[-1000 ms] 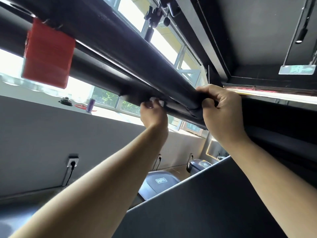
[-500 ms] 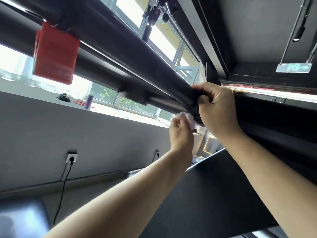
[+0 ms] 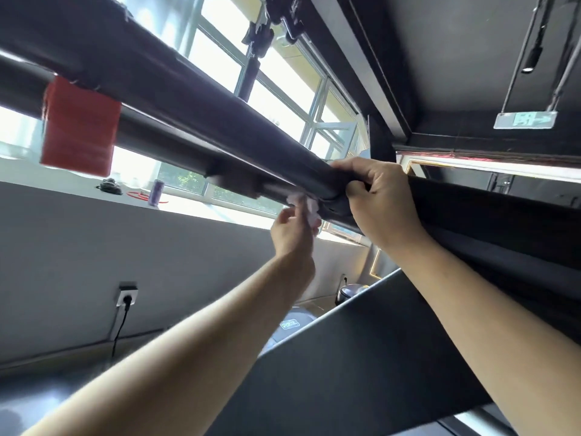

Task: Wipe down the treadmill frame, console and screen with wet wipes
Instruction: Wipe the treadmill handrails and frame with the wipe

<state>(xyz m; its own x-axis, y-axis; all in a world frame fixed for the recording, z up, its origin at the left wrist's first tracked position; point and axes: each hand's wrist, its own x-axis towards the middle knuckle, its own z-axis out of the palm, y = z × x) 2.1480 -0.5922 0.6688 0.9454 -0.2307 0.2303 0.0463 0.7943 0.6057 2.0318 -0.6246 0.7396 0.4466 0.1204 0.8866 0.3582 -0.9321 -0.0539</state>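
Note:
I look up from below at the black treadmill frame bar (image 3: 176,99), which runs from upper left down to the middle. My right hand (image 3: 380,202) grips the bar's lower end, fingers curled over its top. Just left of it, my left hand (image 3: 292,231) pinches a crumpled white wet wipe (image 3: 306,204) and presses it against the underside of the bar. A red tag (image 3: 80,129) hangs from the thinner grey tube at the left. The console and screen are not visible.
A dark slanted panel (image 3: 361,357) fills the lower middle beneath my arms. Behind are a grey wall with a socket and plugged cable (image 3: 125,298), a window sill holding a purple can (image 3: 156,191), and another machine's hood (image 3: 289,325) on the floor.
My left hand with the wipe slid along the underside of the bar toward my right hand, dropped a little below it, then pressed up again. My right hand kept its grip.

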